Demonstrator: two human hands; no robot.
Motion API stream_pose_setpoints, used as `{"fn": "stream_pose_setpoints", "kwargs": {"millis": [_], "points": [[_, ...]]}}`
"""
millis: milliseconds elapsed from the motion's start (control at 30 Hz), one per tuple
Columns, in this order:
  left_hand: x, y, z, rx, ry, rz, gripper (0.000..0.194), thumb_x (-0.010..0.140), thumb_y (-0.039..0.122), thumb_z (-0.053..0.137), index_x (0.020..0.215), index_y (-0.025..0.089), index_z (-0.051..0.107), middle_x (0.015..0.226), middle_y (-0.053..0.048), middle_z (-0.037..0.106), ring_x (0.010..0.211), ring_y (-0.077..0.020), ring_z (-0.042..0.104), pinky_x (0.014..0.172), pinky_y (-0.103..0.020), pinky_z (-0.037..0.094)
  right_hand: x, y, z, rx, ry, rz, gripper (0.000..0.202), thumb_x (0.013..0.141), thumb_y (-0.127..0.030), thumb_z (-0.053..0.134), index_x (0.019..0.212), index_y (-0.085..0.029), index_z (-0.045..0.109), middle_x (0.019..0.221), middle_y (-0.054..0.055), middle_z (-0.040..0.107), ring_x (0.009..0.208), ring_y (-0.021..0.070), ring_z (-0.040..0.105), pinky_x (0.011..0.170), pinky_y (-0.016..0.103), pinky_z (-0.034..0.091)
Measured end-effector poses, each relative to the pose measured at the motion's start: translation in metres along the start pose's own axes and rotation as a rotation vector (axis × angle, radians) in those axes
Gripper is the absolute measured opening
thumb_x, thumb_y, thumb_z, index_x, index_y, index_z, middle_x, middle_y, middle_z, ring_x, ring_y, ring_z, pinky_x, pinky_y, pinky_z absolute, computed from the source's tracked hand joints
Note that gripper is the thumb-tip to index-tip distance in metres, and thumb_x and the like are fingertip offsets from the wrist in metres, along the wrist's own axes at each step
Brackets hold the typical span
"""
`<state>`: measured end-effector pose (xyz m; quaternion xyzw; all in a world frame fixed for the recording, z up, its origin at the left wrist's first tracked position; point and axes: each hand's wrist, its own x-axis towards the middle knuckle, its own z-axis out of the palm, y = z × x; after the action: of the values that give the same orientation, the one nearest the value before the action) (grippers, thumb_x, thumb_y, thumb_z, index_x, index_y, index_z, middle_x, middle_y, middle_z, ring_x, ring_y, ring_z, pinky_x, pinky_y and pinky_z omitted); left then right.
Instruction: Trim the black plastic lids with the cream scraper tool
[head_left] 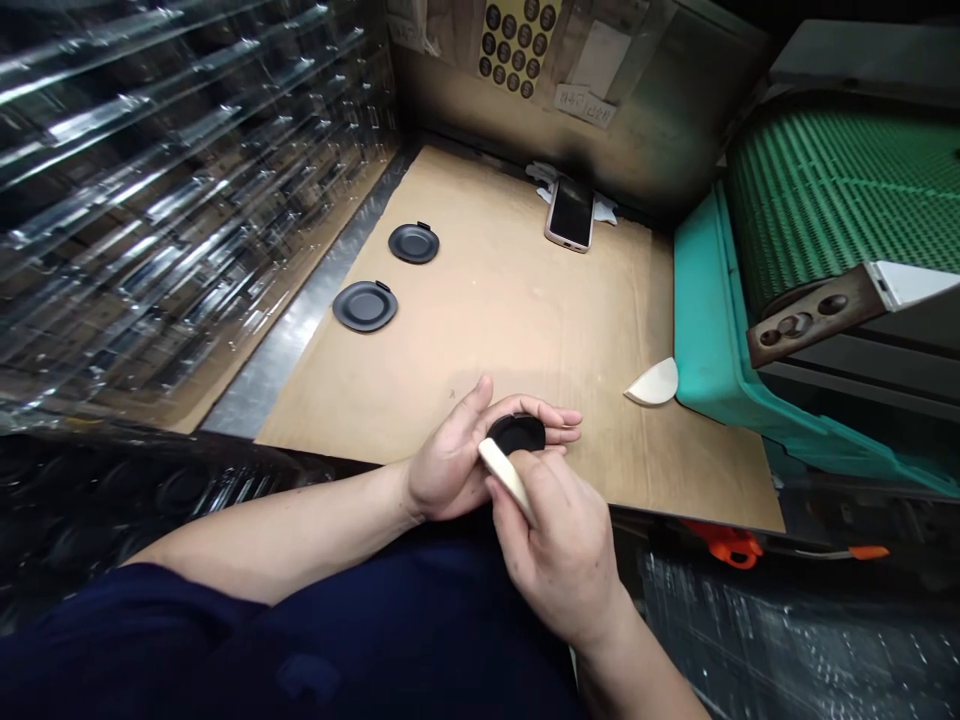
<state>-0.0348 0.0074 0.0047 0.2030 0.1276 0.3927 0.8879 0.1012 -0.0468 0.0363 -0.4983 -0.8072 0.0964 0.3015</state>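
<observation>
The left hand is cradling one black disc above the bench; the right hand is clamping one pale pad against it. Two dark lids, one phone and one white wedge are lying beyond.

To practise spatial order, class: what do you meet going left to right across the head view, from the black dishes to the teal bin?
Near dish, far dish, phone, white wedge, teal bin.

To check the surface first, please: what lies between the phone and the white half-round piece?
Only bare cardboard lies between the phone and the white half-round piece, in the head view.
</observation>
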Motion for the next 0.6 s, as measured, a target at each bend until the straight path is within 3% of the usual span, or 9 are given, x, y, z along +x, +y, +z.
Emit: {"fn": "stream_pose_setpoints", "kwargs": {"millis": [67, 233, 433, 600], "points": [[0.0, 0.0, 0.0, 0.0, -0.011, 0.002, 0.072, 0.102, 0.064, 0.021, 0.11, 0.01, 0.068, 0.144, -0.022, 0.056, 0.141, -0.0369, 0.047, 0.122, -0.054, 0.026, 0.001, 0.0, -0.001, 0.005, -0.008, 0.006, 0.013, 0.096, -0.014, 0.056, 0.108, -0.014, 0.063, 0.082, 0.005, 0.063, 0.07, 0.0186, 0.061, 0.062, 0.032, 0.051], [-0.002, -0.004, -0.001, 0.065, -0.015, 0.035, 0.064, 0.103, 0.061, 0.028, 0.111, 0.012, 0.067, 0.145, -0.02, 0.056, 0.145, -0.0365, 0.042, 0.123, -0.053, 0.026, 0.002, -0.001, 0.007, -0.022, 0.148, 0.082, 0.016, 0.097, -0.017, 0.058, 0.112, -0.014, 0.06, 0.092, 0.009, 0.065, 0.084, 0.0212, 0.066, 0.074, 0.033, 0.055], [0.001, -0.004, 0.002, 0.012, 0.104, 0.111, 0.027, 0.102, 0.029, 0.049, 0.113, 0.013, 0.068, 0.146, -0.017, 0.057, 0.143, -0.0333, 0.046, 0.124, -0.051, 0.027, -0.015, -0.003, 0.009, -0.016, 0.018, 0.067, 0.014, 0.097, -0.016, 0.056, 0.11, -0.013, 0.062, 0.079, 0.004, 0.059, 0.066, 0.016, 0.059, 0.06, 0.028, 0.048], [0.002, 0.003, 0.0, -0.114, 0.034, -0.004, 0.036, 0.104, 0.029, 0.043, 0.124, 0.012, 0.066, 0.155, -0.018, 0.048, 0.149, -0.0342, 0.039, 0.121, -0.053, 0.031, -0.018, 0.019, -0.001, -0.165, 0.099, 0.11, 0.014, 0.097, -0.018, 0.06, 0.109, -0.014, 0.065, 0.079, 0.003, 0.06, 0.067, 0.0152, 0.06, 0.063, 0.028, 0.046]]}}
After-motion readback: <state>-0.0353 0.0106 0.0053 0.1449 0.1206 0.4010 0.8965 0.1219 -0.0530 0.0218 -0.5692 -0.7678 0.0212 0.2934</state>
